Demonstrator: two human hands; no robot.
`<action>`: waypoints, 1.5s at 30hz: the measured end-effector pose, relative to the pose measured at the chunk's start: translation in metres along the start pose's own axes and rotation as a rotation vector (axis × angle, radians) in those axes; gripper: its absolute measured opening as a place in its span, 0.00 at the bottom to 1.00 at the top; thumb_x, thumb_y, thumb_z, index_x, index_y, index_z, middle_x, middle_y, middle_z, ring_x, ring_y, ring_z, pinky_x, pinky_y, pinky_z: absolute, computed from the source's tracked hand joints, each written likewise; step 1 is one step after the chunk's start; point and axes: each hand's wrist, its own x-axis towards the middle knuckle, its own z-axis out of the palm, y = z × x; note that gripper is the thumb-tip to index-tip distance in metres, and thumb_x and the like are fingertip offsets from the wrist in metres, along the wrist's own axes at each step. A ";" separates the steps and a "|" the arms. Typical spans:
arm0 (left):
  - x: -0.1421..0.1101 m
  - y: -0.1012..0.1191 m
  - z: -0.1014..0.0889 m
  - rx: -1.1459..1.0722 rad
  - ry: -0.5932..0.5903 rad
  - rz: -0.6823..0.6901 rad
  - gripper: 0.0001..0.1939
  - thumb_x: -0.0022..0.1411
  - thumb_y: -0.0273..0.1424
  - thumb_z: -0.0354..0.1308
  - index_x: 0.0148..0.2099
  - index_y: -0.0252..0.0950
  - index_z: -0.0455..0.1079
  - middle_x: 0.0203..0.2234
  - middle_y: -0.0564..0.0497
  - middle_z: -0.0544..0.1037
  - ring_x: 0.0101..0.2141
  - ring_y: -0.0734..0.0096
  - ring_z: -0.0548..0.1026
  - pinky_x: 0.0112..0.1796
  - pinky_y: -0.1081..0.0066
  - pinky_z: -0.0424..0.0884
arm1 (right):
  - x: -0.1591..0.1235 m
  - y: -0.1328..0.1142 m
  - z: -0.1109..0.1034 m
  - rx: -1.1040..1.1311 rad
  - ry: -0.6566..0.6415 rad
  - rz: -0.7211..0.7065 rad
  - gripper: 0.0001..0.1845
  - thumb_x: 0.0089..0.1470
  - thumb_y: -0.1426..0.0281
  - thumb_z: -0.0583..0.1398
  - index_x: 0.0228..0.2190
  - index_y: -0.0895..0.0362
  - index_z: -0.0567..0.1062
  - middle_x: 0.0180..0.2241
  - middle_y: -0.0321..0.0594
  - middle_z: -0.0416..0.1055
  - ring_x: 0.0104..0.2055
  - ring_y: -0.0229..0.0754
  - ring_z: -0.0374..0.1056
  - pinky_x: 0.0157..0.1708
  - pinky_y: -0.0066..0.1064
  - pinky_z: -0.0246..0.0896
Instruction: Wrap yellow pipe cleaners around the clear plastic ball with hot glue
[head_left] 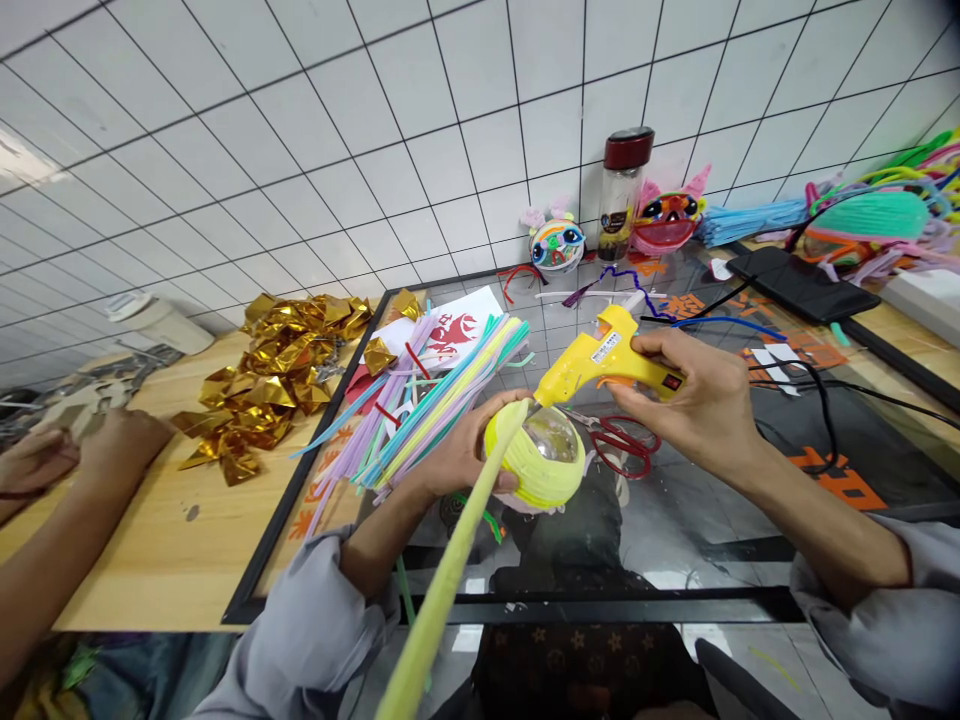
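Observation:
My left hand [474,442] is wrapped round the left side of a clear ball [553,440] partly covered in yellow fuzzy stems. From the ball a long yellow pipe cleaner [450,560] runs down towards me. A yellow hot glue gun [589,357] is in my right hand [697,395], fingers closed round its handle. Its nozzle points down-left at the top of the ball, at the pipe cleaner's upper end; whether it touches cannot be made out. Red-handled scissors [624,447] lie on the glass just behind the ball, below the glue gun.
Pastel pipe cleaners [439,400] lie in a bundle left of centre, beside crumpled gold foil pieces [285,370]. At the back stand two decorated balls, a bottle [619,200] and a phone [802,283]. Black cables [829,420] cross the right side. Another person's hands [112,450] work at far left.

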 end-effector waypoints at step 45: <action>0.000 -0.001 -0.001 0.000 0.025 0.016 0.53 0.34 0.47 0.78 0.62 0.36 0.65 0.62 0.39 0.70 0.63 0.37 0.65 0.60 0.53 0.65 | 0.000 0.000 0.001 0.020 -0.020 0.125 0.09 0.52 0.64 0.66 0.34 0.54 0.73 0.29 0.38 0.77 0.27 0.41 0.70 0.27 0.33 0.64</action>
